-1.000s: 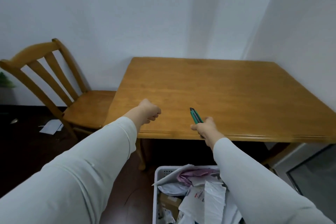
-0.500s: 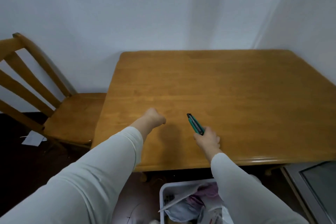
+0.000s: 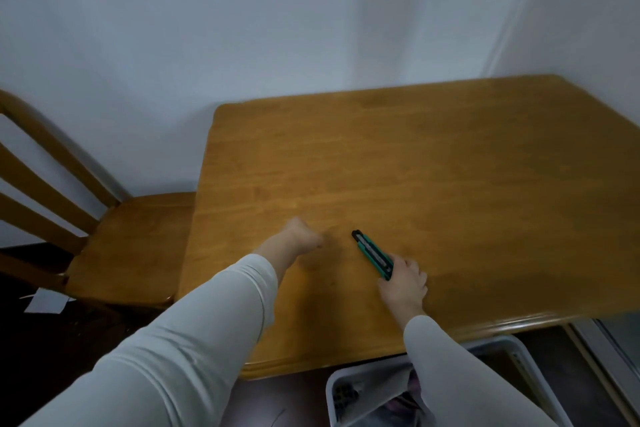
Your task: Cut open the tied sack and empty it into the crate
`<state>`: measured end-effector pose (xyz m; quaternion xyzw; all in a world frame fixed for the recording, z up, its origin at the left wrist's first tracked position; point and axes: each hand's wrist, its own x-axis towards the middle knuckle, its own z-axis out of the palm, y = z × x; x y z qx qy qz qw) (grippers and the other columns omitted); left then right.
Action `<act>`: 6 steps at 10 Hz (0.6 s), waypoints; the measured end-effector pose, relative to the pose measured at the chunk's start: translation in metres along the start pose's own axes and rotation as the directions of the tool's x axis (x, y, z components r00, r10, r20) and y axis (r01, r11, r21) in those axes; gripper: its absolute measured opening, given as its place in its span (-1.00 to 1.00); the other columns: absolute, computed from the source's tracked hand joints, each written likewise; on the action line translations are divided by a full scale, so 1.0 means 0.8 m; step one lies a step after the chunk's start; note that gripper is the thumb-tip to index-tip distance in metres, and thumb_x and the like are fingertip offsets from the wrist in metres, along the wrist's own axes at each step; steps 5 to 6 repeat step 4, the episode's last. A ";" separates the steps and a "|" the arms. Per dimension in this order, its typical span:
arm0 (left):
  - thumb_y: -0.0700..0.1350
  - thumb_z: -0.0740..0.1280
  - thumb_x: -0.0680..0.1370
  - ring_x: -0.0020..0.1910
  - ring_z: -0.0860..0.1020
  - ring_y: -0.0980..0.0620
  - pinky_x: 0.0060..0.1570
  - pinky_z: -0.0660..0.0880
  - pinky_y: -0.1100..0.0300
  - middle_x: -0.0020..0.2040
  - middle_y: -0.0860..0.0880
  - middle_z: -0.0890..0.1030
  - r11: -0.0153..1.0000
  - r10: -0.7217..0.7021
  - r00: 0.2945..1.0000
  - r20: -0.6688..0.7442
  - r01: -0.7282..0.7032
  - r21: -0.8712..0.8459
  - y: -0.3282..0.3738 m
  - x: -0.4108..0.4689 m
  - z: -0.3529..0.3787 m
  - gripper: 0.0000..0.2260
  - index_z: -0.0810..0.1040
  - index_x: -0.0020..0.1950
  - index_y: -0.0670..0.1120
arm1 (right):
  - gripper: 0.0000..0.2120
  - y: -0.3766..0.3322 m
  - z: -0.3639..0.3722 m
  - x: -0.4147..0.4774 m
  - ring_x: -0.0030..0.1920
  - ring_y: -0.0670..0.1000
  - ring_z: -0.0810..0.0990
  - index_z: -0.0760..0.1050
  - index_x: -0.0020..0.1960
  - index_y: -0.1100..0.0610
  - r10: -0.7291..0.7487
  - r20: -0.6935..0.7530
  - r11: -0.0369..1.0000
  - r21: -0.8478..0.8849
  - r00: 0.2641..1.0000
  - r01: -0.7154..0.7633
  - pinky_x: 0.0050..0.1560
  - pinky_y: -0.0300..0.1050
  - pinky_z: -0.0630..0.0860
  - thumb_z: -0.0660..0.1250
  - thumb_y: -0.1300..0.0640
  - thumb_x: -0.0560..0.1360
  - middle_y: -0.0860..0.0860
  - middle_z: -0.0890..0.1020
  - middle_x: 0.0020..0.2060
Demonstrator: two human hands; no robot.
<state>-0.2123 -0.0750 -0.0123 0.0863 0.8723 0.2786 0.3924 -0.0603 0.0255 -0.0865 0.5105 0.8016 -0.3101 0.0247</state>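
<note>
The right hand (image 3: pixel 403 282) holds the green knife (image 3: pixel 373 254) flat on the counter (image 3: pixel 450 184). The left hand (image 3: pixel 301 239) is a closed fist, holding nothing.

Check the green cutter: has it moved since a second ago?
Yes. The green cutter went from the table's near edge further in, now lying on the wood.

I saw a teal-and-black utility knife (image 3: pixel 373 255) on the honey-brown table (image 3: pixel 450 184). The crate (image 3: pixel 519 350) was pale grey, my sleeves (image 3: pixel 194 340) off-white.
</note>
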 end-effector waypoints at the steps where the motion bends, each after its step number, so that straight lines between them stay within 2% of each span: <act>1: -0.18 0.32 0.53 0.30 0.46 -0.22 0.22 0.47 -0.05 0.29 -0.24 0.49 1.000 0.002 1.000 -0.009 -0.002 -0.004 -0.009 -0.004 -0.001 -0.59 0.41 0.35 -0.26 | -0.47 0.001 0.002 -0.001 0.37 0.18 0.26 0.23 0.47 0.05 0.004 -0.017 1.000 -0.016 1.000 -0.005 0.37 0.07 0.24 0.28 0.13 0.53 0.13 0.31 0.39; 3: -0.18 0.33 0.52 0.19 0.50 -0.18 0.08 0.49 0.02 0.23 -0.23 0.52 0.999 0.034 0.999 -0.023 -0.035 -0.019 -0.032 -0.047 -0.007 -0.61 0.43 0.32 -0.27 | -0.42 0.000 -0.017 -0.034 0.39 0.19 0.22 0.22 0.46 0.09 0.000 -0.036 1.000 -0.008 0.999 0.000 0.37 0.08 0.22 0.32 0.02 0.51 0.15 0.28 0.40; 4: -0.17 0.32 0.54 -0.22 0.47 -0.03 -0.24 0.44 0.16 -0.11 -0.11 0.53 0.998 0.053 0.997 -0.053 -0.055 -0.026 -0.046 -0.090 -0.007 -0.64 0.44 0.30 -0.28 | -0.47 0.003 -0.035 -0.068 0.36 0.18 0.27 0.26 0.43 0.08 -0.098 -0.044 0.995 -0.010 0.994 0.097 0.35 0.06 0.25 0.30 0.03 0.52 0.14 0.33 0.36; 6: -0.17 0.32 0.54 -0.22 0.47 -0.03 -0.24 0.44 0.16 -0.11 -0.11 0.53 0.998 0.053 0.997 -0.053 -0.055 -0.026 -0.046 -0.090 -0.007 -0.64 0.44 0.30 -0.28 | -0.47 0.003 -0.035 -0.068 0.36 0.18 0.27 0.26 0.43 0.08 -0.098 -0.044 0.995 -0.010 0.994 0.097 0.35 0.06 0.25 0.30 0.03 0.52 0.14 0.33 0.36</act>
